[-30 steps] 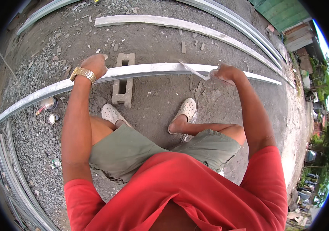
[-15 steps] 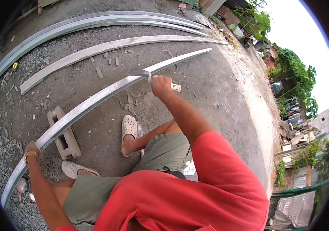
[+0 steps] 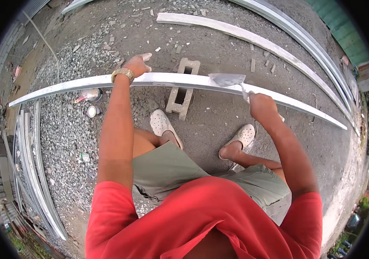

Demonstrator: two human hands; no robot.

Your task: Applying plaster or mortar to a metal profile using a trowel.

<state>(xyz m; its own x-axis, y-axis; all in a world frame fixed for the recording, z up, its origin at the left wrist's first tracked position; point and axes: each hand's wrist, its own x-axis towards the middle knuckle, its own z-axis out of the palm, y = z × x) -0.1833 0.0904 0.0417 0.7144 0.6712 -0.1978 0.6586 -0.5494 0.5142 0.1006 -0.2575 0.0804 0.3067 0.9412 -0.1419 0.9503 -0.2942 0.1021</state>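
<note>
A long, silvery metal bar stretches across in front of me, over a hollow concrete block standing on the ground. My right hand is closed around the pale handle of a trowel, whose flat blade lies against the bar's upper face, right of the block. My left hand, with a gold-coloured watch at its wrist, is at the bar's far edge, left of the block. Its forefinger and thumb are stretched apart, with nothing visible between them; whether it touches the bar I cannot tell.
Beyond the bar lie a pale beam and several long metal bars. Two open cans sit on gravel at the left. More metal lengths lie at the lower left. My feet, in beige clogs, stand near the block.
My view has swung to the left. The trowel blade has slid left along the bar, closer to the block. My left hand, earlier laid on the bar, now has its fingers stretched out.
</note>
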